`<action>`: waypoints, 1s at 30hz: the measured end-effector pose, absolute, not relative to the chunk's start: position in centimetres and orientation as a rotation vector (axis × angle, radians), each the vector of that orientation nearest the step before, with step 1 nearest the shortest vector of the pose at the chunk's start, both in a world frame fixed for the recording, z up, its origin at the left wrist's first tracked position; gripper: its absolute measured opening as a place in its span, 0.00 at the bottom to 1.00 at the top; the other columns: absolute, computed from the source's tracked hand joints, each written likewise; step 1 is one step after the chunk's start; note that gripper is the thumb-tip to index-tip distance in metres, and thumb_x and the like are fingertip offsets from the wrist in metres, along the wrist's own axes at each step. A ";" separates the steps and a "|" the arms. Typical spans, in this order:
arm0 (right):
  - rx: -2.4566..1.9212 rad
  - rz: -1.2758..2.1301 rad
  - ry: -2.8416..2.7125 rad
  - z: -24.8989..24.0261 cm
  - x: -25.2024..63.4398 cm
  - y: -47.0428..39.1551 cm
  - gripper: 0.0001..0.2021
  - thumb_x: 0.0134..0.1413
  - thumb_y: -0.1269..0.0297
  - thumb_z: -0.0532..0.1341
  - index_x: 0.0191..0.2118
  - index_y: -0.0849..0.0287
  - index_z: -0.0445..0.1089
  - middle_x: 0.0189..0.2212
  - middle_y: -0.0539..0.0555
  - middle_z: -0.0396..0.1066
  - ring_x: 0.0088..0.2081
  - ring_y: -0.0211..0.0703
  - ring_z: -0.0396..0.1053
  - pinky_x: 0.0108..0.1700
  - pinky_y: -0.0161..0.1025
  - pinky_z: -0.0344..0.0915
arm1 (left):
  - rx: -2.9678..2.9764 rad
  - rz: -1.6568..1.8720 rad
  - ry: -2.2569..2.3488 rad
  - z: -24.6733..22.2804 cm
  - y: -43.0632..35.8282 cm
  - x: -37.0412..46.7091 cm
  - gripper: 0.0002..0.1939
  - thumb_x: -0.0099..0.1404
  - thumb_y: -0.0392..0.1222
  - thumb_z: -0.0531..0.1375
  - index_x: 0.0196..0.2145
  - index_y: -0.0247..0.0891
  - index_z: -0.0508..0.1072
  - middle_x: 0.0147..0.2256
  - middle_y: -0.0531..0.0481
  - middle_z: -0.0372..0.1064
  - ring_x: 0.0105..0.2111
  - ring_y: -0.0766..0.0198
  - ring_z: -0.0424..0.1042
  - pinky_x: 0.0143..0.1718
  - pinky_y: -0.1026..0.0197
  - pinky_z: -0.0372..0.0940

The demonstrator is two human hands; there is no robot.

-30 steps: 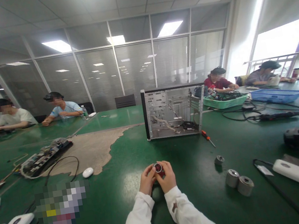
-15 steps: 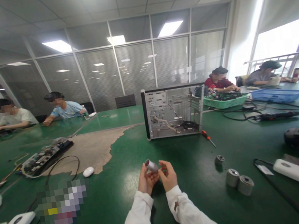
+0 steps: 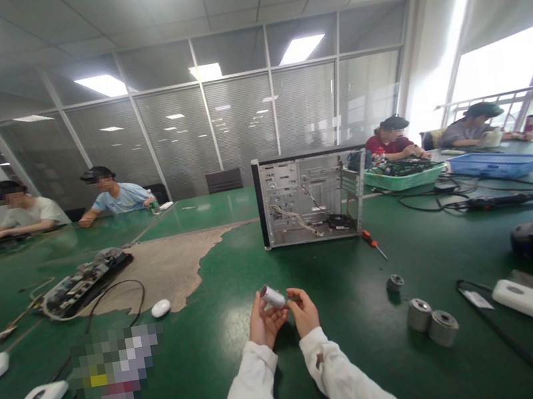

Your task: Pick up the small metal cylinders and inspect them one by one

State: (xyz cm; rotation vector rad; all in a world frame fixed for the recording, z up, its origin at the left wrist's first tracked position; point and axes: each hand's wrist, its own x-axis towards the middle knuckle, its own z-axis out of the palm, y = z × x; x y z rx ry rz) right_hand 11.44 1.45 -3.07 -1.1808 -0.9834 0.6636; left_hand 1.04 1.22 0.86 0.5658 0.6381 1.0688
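Note:
A small silvery metal cylinder (image 3: 274, 297) is held tilted above the green table, its open reddish end facing up and left. My left hand (image 3: 264, 321) cradles it from the left and below, fingers closed around it. At the cylinder's lower right end, my right hand (image 3: 304, 309) has its thumb and fingers pinched together; whatever lies between them is too small to make out. To the right on the table stand two larger grey metal cylinders (image 3: 419, 315) (image 3: 443, 328) side by side, with a smaller grey one (image 3: 394, 284) behind them.
An open computer case (image 3: 314, 198) stands ahead, an orange screwdriver (image 3: 373, 244) beside it. Green (image 3: 402, 179) and blue (image 3: 498, 165) baskets and cables lie at the right. A circuit assembly (image 3: 87, 282) and white mouse (image 3: 161, 308) are at the left. Several people sit across the table.
The view has shifted slightly, moving the table items a little to the right. The cylinder has turned slightly and looks brighter; both hands stay around it.

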 end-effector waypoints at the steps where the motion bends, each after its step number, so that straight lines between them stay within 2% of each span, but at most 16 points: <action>1: -1.172 0.694 -0.975 -3.1 11.5 1.5 0.12 0.37 0.66 0.55 0.33 0.60 0.66 0.29 0.53 0.68 0.24 0.37 0.65 0.23 0.32 0.61 | 0.565 1.069 0.645 0.9 1.2 1.0 0.26 0.55 0.56 0.48 0.40 0.31 0.64 0.24 0.43 0.69 0.21 0.67 0.69 0.26 0.66 0.64; 5: -1.065 0.901 -0.947 -3.2 12.3 1.5 0.12 0.34 0.62 0.59 0.30 0.60 0.67 0.25 0.52 0.68 0.20 0.36 0.64 0.17 0.31 0.58 | 0.556 1.069 0.665 0.8 1.3 1.0 0.26 0.56 0.56 0.48 0.42 0.30 0.63 0.24 0.43 0.69 0.22 0.67 0.69 0.25 0.65 0.64; 11: -0.950 1.203 -0.777 -3.0 13.6 1.8 0.16 0.29 0.56 0.62 0.28 0.62 0.66 0.21 0.51 0.66 0.18 0.34 0.62 0.16 0.30 0.56 | 0.530 1.092 0.608 0.4 1.6 0.9 0.26 0.57 0.51 0.49 0.47 0.28 0.60 0.25 0.42 0.70 0.24 0.64 0.70 0.29 0.62 0.65; 17: -0.929 1.271 -0.782 -2.5 13.5 1.7 0.15 0.28 0.57 0.63 0.25 0.61 0.66 0.20 0.50 0.66 0.18 0.33 0.62 0.16 0.30 0.56 | 0.551 1.171 0.611 0.2 1.7 1.2 0.24 0.56 0.47 0.51 0.47 0.29 0.60 0.27 0.43 0.70 0.26 0.64 0.69 0.32 0.61 0.65; 21: -0.930 1.294 -0.794 -2.2 13.5 1.5 0.14 0.28 0.57 0.63 0.24 0.61 0.67 0.19 0.50 0.66 0.17 0.33 0.62 0.16 0.29 0.56 | 0.590 1.192 0.667 -0.2 1.9 1.6 0.20 0.55 0.45 0.53 0.43 0.30 0.62 0.27 0.44 0.69 0.26 0.65 0.69 0.31 0.61 0.66; 30: -0.886 1.359 -0.813 -1.7 13.5 1.2 0.16 0.28 0.56 0.64 0.25 0.62 0.67 0.17 0.49 0.66 0.17 0.33 0.62 0.16 0.30 0.56 | 0.937 1.227 0.917 -0.8 1.7 2.0 0.19 0.52 0.50 0.55 0.38 0.35 0.61 0.28 0.49 0.67 0.23 0.66 0.69 0.24 0.63 0.66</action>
